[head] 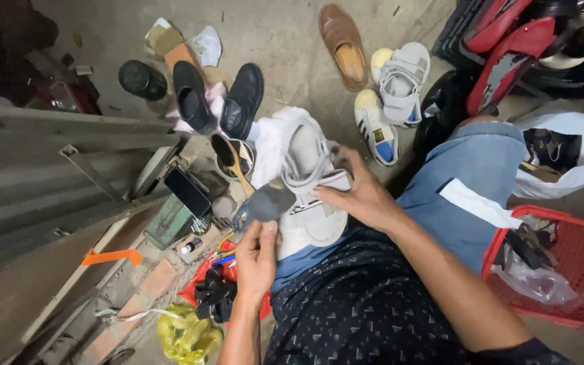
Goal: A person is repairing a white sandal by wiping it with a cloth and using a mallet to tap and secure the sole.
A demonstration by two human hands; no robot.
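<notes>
The grey sandal [309, 203] is steadied on the lap by the right hand [359, 196] – clamped on its strap – while a dark sole piece [268, 201] (pinched by the left hand [257, 260]) is held against it

sandal [312, 196] on lap | basket [576, 263] right | phone [187, 191] left

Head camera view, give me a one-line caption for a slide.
Right hand steadies a grey strap sandal on the lap while left hand lifts its dark insole.
</notes>
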